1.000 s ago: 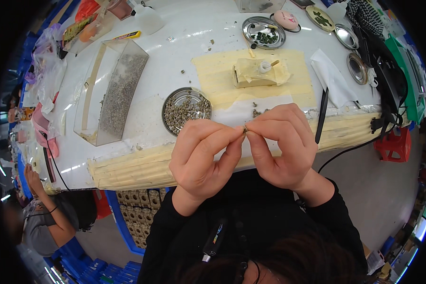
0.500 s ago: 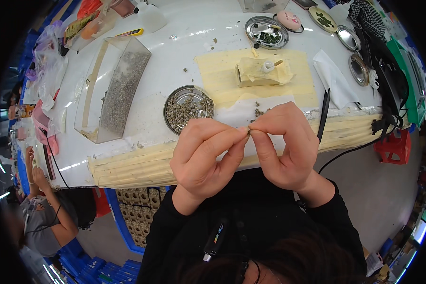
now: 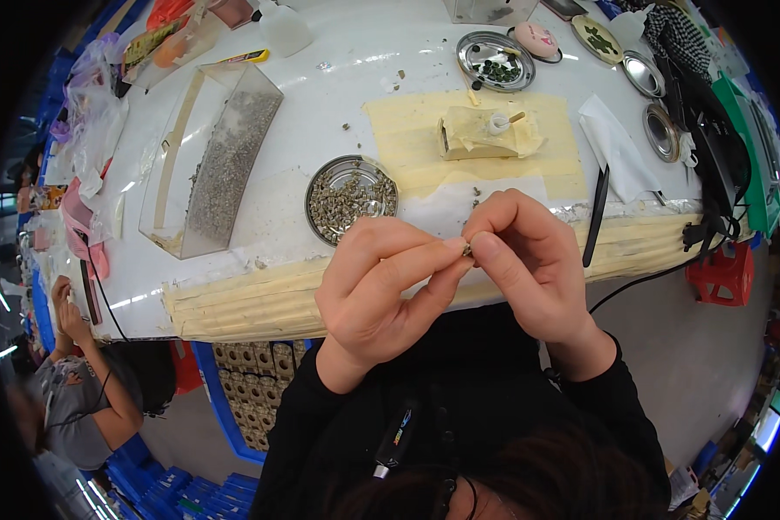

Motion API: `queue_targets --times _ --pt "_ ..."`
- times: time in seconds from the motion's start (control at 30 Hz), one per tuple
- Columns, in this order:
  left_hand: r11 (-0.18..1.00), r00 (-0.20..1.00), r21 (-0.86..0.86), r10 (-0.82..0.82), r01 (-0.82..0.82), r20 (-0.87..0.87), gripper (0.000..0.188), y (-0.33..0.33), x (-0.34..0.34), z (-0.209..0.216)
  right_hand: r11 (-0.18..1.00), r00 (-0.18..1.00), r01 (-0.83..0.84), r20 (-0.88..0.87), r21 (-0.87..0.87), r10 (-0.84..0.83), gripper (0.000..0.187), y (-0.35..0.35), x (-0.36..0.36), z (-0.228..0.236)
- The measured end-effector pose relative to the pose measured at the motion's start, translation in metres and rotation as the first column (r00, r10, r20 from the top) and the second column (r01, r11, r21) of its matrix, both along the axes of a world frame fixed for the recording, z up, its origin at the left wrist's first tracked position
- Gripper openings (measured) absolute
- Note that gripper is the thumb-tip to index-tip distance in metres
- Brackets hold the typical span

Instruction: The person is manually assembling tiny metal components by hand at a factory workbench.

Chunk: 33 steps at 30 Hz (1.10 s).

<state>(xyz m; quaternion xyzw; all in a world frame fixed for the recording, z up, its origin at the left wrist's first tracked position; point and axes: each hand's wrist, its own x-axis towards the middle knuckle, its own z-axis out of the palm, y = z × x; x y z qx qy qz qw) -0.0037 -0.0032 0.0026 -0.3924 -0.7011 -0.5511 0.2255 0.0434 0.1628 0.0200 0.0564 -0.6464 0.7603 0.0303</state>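
Observation:
My left hand (image 3: 388,290) and my right hand (image 3: 533,264) meet over the table's near edge, thumbs and forefingers pinched together. Between the fingertips sits a tiny metallic part (image 3: 467,250), mostly covered, its exact kind too small to tell. Both hands touch it. Just beyond my left hand stands a round metal dish (image 3: 308,201) holding many similar small metal parts (image 3: 348,199). A few more loose parts (image 3: 476,192) lie on white paper beyond my fingertips.
A clear bin (image 3: 166,173) of small grey parts stands left. Farther back, a tape-wrapped block (image 3: 485,139) holds a small white cup (image 3: 498,124). A metal plate (image 3: 529,62) carries dark green pieces. Black tweezers (image 3: 595,217) lie right. Another person (image 3: 95,390) sits at far left.
My right hand's fingers have shifted around the tiny part, the thumb now lying over its near side. The part shows a little more. The view has shifted slightly.

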Motion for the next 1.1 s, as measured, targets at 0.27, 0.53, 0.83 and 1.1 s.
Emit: queue_targets --times 0.27,0.53,0.83,1.1 --pt "0.998 0.990 -0.012 -0.062 0.064 0.124 0.024 -0.004 -0.001 0.002 0.952 0.983 0.059 -0.185 0.301 -0.002 0.008 0.008 -0.005 0.002" --pt "0.987 0.962 0.133 -0.117 0.086 0.247 0.023 -0.004 -0.002 0.001 0.919 0.963 -0.153 0.155 -0.362 0.221 0.016 -0.001 -0.001 -0.008" --pt "0.996 0.996 0.015 0.088 -0.088 0.016 0.020 0.001 0.002 -0.002 0.962 0.972 0.097 -0.233 0.254 -0.036 0.008 0.001 -0.001 -0.004" --pt "0.994 0.996 0.095 -0.062 0.056 0.067 0.028 -0.001 -0.004 0.003 0.938 0.974 -0.103 0.158 -0.332 0.163 0.009 -0.004 -0.001 -0.004"
